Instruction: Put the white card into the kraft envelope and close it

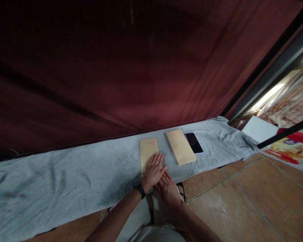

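Observation:
A tan paper envelope lies on the grey cloth, its near right part covered by my hands. My left hand rests flat on it with fingers stretched out, a dark band around the wrist. Close beside it, partly under the left hand's thumb, my right hand is laid flat too, fingers extended near the envelope's lower right edge. To the right sits a stack of similar tan envelopes, apart from both hands. A phone with a dark screen lies against the stack's right side.
The grey cloth covers a long narrow bench against a dark red upright surface. Brown floor tiles show at the right. Beyond the bench's right end are a white box and a red-and-yellow printed package.

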Demonstrator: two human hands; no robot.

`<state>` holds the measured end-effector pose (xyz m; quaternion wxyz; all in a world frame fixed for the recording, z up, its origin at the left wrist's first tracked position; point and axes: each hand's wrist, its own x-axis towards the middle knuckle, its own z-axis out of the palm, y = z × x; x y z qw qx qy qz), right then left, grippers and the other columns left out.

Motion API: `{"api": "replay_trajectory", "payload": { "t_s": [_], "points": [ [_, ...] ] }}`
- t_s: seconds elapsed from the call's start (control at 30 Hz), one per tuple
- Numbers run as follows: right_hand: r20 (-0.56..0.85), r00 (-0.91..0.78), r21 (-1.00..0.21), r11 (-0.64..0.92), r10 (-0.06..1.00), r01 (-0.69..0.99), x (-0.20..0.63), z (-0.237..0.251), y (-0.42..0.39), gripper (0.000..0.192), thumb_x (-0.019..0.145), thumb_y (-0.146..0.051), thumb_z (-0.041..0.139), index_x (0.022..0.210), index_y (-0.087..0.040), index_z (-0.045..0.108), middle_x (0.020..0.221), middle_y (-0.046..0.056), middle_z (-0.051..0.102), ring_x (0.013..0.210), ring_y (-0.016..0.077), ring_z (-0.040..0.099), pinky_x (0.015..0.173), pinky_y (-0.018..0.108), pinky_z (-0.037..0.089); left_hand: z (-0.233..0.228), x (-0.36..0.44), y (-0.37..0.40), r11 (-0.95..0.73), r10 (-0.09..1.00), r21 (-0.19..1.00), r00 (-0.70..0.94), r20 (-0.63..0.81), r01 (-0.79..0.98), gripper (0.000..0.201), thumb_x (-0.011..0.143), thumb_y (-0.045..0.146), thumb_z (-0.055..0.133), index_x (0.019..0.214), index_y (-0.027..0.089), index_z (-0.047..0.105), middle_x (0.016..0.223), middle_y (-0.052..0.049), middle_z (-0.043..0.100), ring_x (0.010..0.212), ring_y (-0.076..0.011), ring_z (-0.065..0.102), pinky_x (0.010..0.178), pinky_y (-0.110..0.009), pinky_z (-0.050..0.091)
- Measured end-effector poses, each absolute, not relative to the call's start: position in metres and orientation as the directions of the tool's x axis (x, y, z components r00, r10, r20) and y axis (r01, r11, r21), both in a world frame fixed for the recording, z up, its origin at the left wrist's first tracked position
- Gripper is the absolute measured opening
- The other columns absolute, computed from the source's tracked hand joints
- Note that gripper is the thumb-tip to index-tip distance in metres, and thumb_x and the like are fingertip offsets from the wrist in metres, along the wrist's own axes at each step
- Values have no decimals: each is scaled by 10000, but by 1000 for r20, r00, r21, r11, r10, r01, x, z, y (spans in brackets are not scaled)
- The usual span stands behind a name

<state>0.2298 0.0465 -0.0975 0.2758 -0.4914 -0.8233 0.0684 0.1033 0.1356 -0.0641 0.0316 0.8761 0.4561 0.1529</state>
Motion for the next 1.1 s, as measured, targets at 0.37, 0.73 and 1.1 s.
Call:
{"api": "replay_trajectory", "payload": {
  "t_s": [0.37,0.73,1.1],
  "points": [
    [365,-358,-369,486,860,792,226,-85,44,560,998,-217,485,1548,-173,385,1507,131,528,1398,272,498,1156,526,436,-71,43,197,-350,928,233,301,221,907,626,992,395,409,1506,37,398,1558,-239,423,1482,-329,354,1192,-543,326],
    [275,-369,-360,451,888,817,219,-80,44,597,980,-382,556,1541,-241,407,1586,87,433,1432,266,443,1199,494,374,-79,39,54,-572,813,211,515,271,793,558,1012,368,414,1536,175,401,1559,-108,470,1465,-240,401,1170,-444,411],
    [324,-347,-354,453,880,818,222,-82,48,506,1008,-290,513,1504,-209,452,1535,101,501,1419,248,466,1187,491,379,-83,28,56,-517,837,135,465,288,846,546,1009,418,414,1475,144,495,1514,-135,516,1432,-279,449,1159,-473,423]
  ]
}}
